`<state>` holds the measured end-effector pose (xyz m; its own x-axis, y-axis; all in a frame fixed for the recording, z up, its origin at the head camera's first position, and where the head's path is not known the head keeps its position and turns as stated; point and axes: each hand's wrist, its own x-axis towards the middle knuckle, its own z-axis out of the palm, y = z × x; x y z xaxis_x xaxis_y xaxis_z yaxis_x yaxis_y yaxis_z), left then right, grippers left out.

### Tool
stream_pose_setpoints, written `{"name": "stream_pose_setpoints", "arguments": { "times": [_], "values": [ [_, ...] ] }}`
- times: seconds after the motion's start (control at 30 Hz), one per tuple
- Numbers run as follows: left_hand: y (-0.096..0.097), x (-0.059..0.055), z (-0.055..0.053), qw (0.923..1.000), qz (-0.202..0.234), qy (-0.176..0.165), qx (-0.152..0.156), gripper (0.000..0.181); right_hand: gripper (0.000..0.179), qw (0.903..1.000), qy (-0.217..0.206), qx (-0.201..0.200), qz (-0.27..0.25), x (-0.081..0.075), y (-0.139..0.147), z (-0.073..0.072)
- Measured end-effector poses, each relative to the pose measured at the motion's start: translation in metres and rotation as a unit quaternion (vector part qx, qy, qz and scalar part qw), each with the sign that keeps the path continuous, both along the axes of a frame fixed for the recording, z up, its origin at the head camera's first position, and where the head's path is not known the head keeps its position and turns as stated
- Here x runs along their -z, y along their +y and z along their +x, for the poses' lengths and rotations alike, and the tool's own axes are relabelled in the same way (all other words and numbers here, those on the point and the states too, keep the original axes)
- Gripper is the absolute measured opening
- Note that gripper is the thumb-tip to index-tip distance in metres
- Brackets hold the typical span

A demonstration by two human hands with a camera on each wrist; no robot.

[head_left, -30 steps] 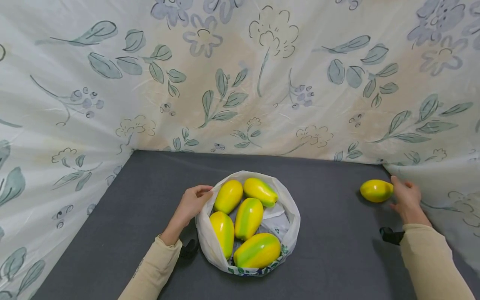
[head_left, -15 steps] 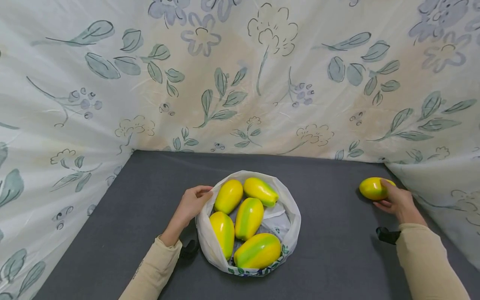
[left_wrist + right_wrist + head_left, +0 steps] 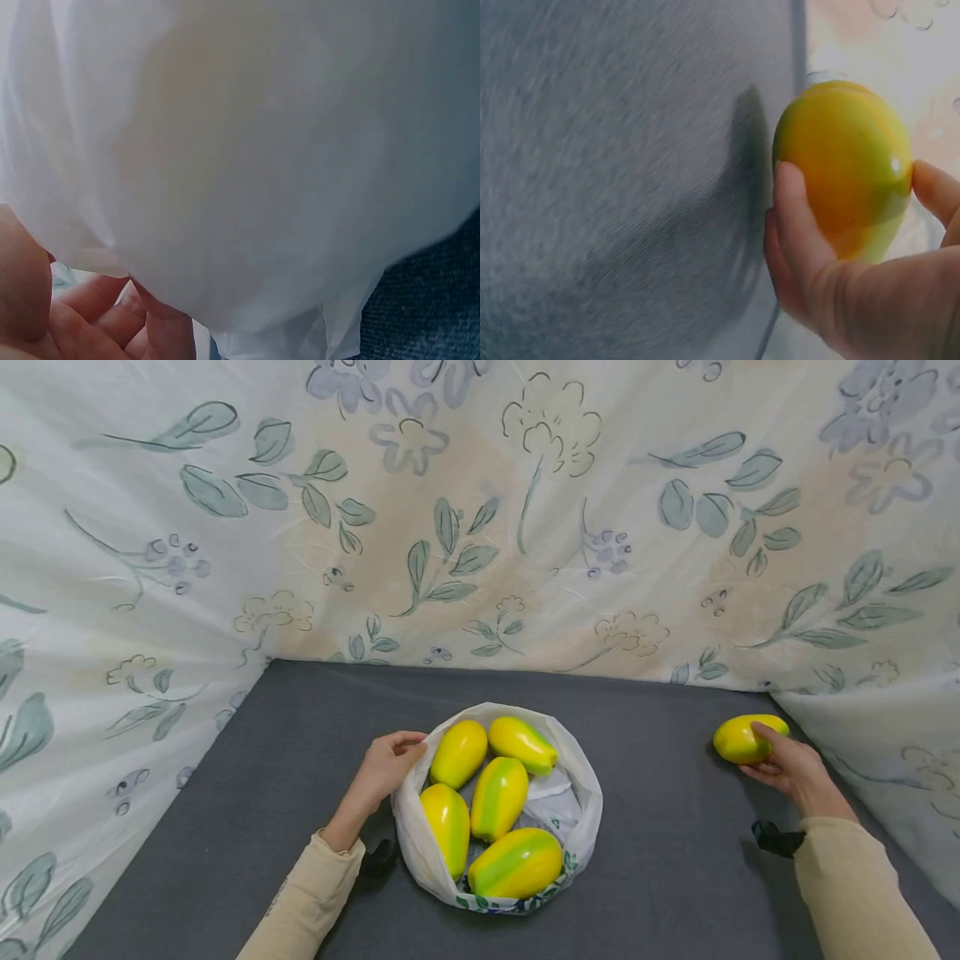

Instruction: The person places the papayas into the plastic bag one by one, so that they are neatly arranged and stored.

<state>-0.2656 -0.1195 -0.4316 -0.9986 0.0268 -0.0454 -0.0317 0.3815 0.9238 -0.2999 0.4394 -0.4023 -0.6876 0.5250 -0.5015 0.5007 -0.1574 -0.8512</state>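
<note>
At the middle of the dark surface stands a white bag [image 3: 588, 810] with its rim rolled open, and several yellow-green papayas [image 3: 498, 797] lie inside it. My left hand [image 3: 386, 772] pinches the bag's left rim; in the left wrist view the white bag wall [image 3: 262, 165] fills most of the picture, above the curled fingers [image 3: 169, 330]. Far to the right, my right hand [image 3: 798, 772] grips another papaya [image 3: 738, 739] between thumb and fingers. The right wrist view shows that papaya [image 3: 847, 161] close up, with fingers on one side and the thumb on the other.
A dark grey cloth [image 3: 645, 893] covers the table. Floral fabric [image 3: 555, 585] hangs behind it and along both sides, close to my right hand. Black wrist straps [image 3: 776, 839] show beside the sleeves.
My right hand has closed round the papaya at the right, which has shifted slightly left and tilted. The left hand and the bag have stayed in place.
</note>
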Motion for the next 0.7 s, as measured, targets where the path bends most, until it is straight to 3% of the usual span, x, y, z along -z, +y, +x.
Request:
{"name": "stream_pose_setpoints", "arguments": {
  "times": [0.13,0.3,0.5,0.7],
  "values": [
    [0.001,0.001,-0.001,1.0000,-0.003,-0.002,-0.001,0.031,0.107,0.9956,0.047,-0.080,-0.018,-0.006,-0.008,0.005],
    [0.001,0.000,0.000,1.0000,0.003,0.001,0.001,0.031,0.110,0.9810,0.098,-0.165,-0.027,-0.016,-0.028,0.008],
    [0.001,0.000,0.002,1.0000,0.009,0.004,-0.001,0.031,0.103,0.9672,0.123,-0.222,-0.018,-0.025,-0.057,0.012],
    [0.000,0.000,0.000,1.0000,0.005,0.003,-0.002,0.030,0.108,0.9626,0.130,-0.237,-0.018,-0.033,-0.079,0.014]
  ]
}}
